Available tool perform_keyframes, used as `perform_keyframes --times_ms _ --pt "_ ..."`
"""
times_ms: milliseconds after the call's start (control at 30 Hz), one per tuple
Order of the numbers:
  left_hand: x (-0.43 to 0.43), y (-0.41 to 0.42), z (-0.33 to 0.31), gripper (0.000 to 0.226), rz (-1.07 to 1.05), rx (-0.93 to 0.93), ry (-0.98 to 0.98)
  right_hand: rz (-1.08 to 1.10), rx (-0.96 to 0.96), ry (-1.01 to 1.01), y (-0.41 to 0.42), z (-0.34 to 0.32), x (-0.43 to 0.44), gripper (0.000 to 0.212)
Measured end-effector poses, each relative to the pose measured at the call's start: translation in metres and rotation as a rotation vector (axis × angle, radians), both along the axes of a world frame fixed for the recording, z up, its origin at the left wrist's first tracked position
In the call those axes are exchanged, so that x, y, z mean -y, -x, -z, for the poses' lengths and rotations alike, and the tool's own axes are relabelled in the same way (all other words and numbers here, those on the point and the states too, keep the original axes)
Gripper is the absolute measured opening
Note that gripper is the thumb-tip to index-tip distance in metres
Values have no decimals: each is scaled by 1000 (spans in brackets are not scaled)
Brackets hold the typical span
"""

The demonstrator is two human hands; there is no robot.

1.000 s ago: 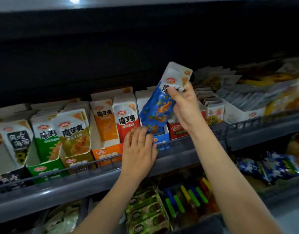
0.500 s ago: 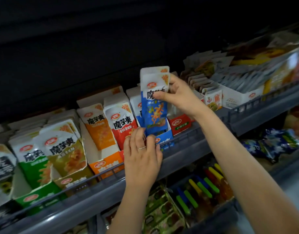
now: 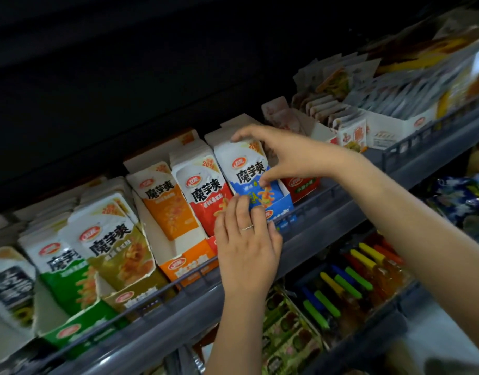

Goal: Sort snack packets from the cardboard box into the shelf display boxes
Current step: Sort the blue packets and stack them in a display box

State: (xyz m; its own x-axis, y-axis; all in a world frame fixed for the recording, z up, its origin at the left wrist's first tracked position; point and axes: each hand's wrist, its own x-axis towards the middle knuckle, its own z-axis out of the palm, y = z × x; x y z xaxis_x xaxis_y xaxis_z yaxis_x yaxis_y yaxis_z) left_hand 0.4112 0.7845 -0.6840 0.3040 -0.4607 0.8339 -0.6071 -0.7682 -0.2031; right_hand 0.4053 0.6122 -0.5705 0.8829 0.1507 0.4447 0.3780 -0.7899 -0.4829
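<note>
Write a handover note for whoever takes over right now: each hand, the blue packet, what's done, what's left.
Hands: right hand grips the flat blue-and-white plastic snack packet, fingers over its top, thumb on its face; left hand open, fingertips at its lower edge.
Place: packet stands in the blue cardboard display box, frontmost.
Done: this packet is seated, or nearly.
Left: release it, then the remaining packets; the supply box is not in view.

Blue packet [image 3: 246, 171], right hand [image 3: 287, 152] seemingly pinching it
</note>
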Motion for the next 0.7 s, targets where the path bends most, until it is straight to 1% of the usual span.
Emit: perform_keyframes --times_ms 67,200,400,467,567,633,700 --pt "0 0 0 24 2 0 -2 45 17 31 3 2 -3 82" --pt "0 1 -2 25 -6 -17 0 163 186 182 6 7 -7 78" --pt "-1 3 -3 27 12 -31 -15 192 290 215 8 13 -8 72" --pt "0 4 -4 27 12 -26 -21 216 267 239 9 11 -6 80" --pt "-1 4 -5 30 3 -22 -38 203 191 294 8 14 -8 101" --pt "-1 4 -5 31 -1 -22 -37 200 196 322 6 17 -13 104" --pt "-1 4 -6 32 -11 -23 -35 230 234 350 4 19 -17 102"
